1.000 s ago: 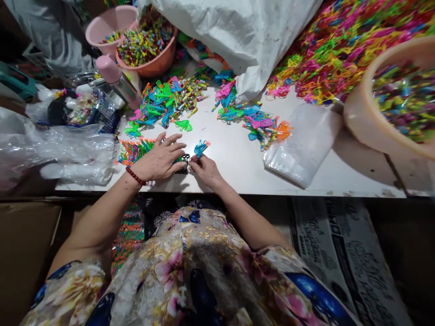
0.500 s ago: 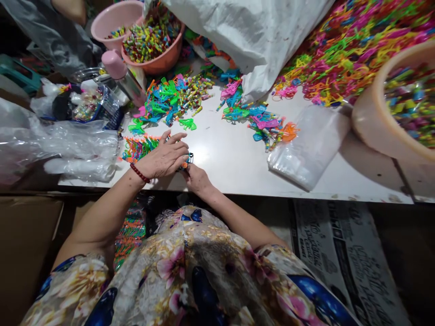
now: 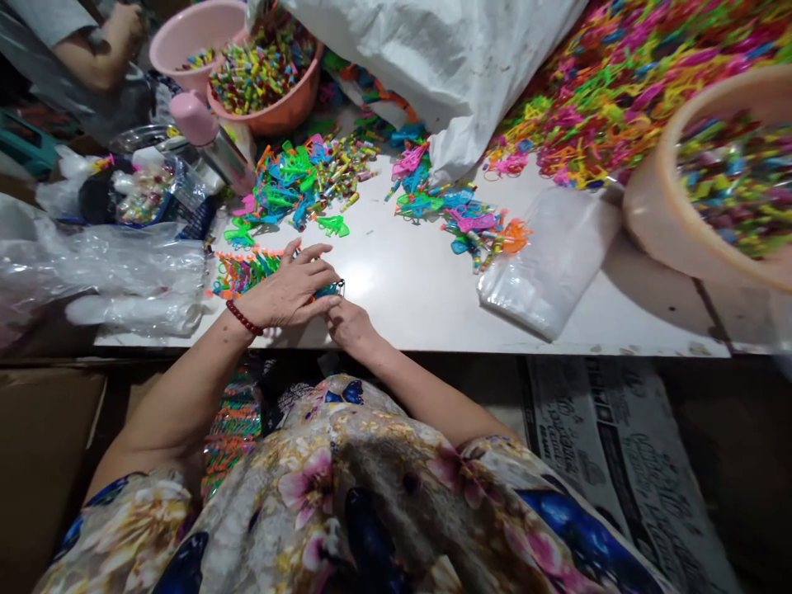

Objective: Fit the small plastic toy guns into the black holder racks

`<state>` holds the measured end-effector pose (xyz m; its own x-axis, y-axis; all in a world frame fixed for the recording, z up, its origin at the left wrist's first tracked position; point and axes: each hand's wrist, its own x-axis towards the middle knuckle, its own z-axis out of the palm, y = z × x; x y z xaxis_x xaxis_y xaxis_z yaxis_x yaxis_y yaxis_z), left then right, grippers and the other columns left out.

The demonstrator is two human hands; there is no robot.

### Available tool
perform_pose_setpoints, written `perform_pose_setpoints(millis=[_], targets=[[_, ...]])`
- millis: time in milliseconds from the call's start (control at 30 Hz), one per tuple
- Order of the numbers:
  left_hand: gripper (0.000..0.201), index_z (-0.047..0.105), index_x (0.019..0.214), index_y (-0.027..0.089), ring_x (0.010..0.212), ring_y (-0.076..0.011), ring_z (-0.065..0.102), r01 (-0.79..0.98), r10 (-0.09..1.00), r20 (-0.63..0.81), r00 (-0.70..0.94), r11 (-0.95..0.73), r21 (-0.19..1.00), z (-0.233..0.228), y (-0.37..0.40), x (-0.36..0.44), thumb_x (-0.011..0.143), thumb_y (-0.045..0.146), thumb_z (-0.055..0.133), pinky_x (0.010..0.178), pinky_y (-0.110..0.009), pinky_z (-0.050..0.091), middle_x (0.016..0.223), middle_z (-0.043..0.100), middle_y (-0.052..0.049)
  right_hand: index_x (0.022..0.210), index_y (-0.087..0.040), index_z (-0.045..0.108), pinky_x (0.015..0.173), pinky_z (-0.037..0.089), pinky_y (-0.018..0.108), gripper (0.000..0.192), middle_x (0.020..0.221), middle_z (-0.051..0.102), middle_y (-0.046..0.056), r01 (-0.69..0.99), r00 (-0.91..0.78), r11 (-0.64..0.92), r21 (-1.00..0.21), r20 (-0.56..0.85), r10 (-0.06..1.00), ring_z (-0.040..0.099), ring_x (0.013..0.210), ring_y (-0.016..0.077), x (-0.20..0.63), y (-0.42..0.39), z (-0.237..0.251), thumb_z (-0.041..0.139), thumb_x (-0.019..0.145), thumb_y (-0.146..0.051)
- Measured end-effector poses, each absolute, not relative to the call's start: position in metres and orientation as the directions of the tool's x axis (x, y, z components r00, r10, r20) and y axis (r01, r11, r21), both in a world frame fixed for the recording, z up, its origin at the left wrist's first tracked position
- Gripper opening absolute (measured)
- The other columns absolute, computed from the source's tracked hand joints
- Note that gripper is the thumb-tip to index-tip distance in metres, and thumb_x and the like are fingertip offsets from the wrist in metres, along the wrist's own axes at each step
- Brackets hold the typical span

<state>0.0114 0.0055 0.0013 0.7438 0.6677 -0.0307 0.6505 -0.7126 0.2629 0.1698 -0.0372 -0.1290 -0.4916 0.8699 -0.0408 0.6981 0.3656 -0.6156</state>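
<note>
Small blue toy (image 3: 327, 289) sits near the front edge of the desk (image 3: 421, 289), and I see my left hand (image 3: 288, 290) lying flat over it with fingers spread while my right hand (image 3: 346, 322) pinches its end, probably to steady it.

Small toy-packing workshop, prob. home-run, white surface (image 3: 421, 297) strewn w/ bright plastic toy parts (image 3: 297, 177), basins (image 3: 272, 82) of pieces at 11 & 2 o'clock, big white sack (image 3: 445, 58) at 12, clear poly bags (image 3: 544, 264) at 2, cardboard box (image 3: 43, 462) at 8
</note>
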Motion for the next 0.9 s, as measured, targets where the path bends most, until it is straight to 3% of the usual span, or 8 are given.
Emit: perform_pose_setpoints(millis=[100, 267, 333, 500, 633, 700, 800, 900], targets=[[0.036, 0.070, 0.114, 0.021, 0.148, -0.0374, 0.041, 0.651, 0.667, -0.022, 0.745, -0.720, 0.238, 0.001, 0.005, 0.012, 0.098, 0.049, 0.054, 0.127, -0.068, 0.011, 0.118, 0.072, -0.012, 0.114, -0.018, 0.071, 0.073, 0.049, 0.027, 0.024, 0.114, 0.072, 0.012, 0.693, -0.485, 0.354, -0.628, -0.042, 0.874, 0.065, 0.090, 0.0205, 0.167, -0.039, -0.130, 0.051, 0.102, -0.021], [0.026, 0.072, 0.114, 0.025, 0.145, -0.0373, 0.046, 0.668, 0.682, -0.009, 0.731, -0.712, 0.216, -0.001, 0.003, 0.013, 0.097, 0.038, 0.056, 0.125, -0.070, 0.016, 0.116, 0.074, -0.009, 0.115, -0.020, 0.072, 0.084, 0.052, 0.027, 0.020, 0.108, 0.072, 0.007, 0.539, -0.514, 0.421, -0.730, 0.110, 0.851, 0.065, 0.093, 0.0176, 0.197, -0.028, -0.127, 0.058, 0.101, -0.024], [0.026, 0.073, 0.114, 0.026, 0.146, -0.0369, 0.046, 0.657, 0.672, -0.017, 0.741, -0.719, 0.226, -0.001, 0.002, 0.011, 0.097, 0.039, 0.058, 0.125, -0.070, 0.016, 0.117, 0.074, -0.009, 0.118, -0.019, 0.071, 0.088, 0.053, 0.029, 0.022, 0.107, 0.071, 0.008, 0.572, -0.424, 0.390, -0.722, 0.148, 0.894, 0.066, 0.094, 0.0183, 0.233, -0.013, -0.121, 0.059, 0.101, -0.024], [0.027, 0.073, 0.115, 0.028, 0.148, -0.0343, 0.046, 0.606, 0.617, -0.033, 0.787, -0.761, 0.233, 0.000, -0.004, 0.002, 0.098, 0.043, 0.059, 0.127, -0.068, 0.014, 0.122, 0.075, -0.007, 0.123, -0.010, 0.067, 0.096, 0.050, 0.039, 0.029, 0.128, 0.061, 0.023, 0.913, 0.072, 0.004, -0.407, 0.172, 0.982, 0.061, 0.111, 0.0284, 0.344, 0.041, -0.108, 0.054, 0.098, -0.015], [0.033, 0.073, 0.115, 0.025, 0.150, -0.0351, 0.044, 0.606, 0.611, -0.023, 0.792, -0.780, 0.155, 0.005, -0.013, 0.004, 0.101, 0.050, 0.058, 0.125, -0.069, 0.021, 0.137, 0.069, -0.010, 0.119, -0.010, 0.066, 0.095, 0.046, 0.038, 0.031, 0.128, 0.060, 0.023, 0.943, 0.191, -0.145, -0.298, 0.129, 0.973, 0.058, 0.111, 0.0269, 0.385, 0.067, -0.107, 0.047, 0.095, -0.006], [0.035, 0.072, 0.117, 0.023, 0.150, -0.0360, 0.045, 0.645, 0.646, -0.020, 0.763, -0.757, 0.104, 0.007, -0.019, 0.013, 0.102, 0.051, 0.057, 0.125, -0.069, 0.024, 0.146, 0.063, -0.014, 0.114, -0.010, 0.066, 0.092, 0.044, 0.035, 0.032, 0.122, 0.061, 0.021, 0.929, 0.220, -0.171, -0.329, 0.117, 0.968, 0.059, 0.106, 0.0242, 0.387, 0.067, -0.109, 0.040, 0.096, -0.005], [0.042, 0.063, 0.136, 0.021, 0.153, -0.0383, 0.040, 0.750, 0.751, -0.009, 0.661, -0.660, 0.034, 0.007, -0.026, 0.030, 0.101, 0.044, 0.058, 0.124, -0.070, 0.026, 0.160, 0.048, -0.019, 0.108, -0.010, 0.065, 0.088, 0.043, 0.034, 0.026, 0.116, 0.063, 0.021, 0.891, 0.234, -0.160, -0.426, 0.128, 0.964, 0.060, 0.102, 0.0230, 0.374, 0.054, -0.108, 0.041, 0.099, -0.012], [0.054, 0.050, 0.151, 0.015, 0.157, -0.0411, 0.032, 0.841, 0.841, -0.004, 0.541, -0.541, -0.020, 0.003, -0.030, 0.043, 0.100, 0.032, 0.057, 0.123, -0.073, 0.025, 0.166, 0.038, -0.023, 0.103, -0.016, 0.064, 0.083, 0.045, 0.035, 0.018, 0.103, 0.069, 0.015, 0.759, 0.201, -0.102, -0.644, 0.083, 0.976, 0.062, 0.093, 0.0228, 0.347, 0.038, -0.105, 0.048, 0.097, -0.022]])
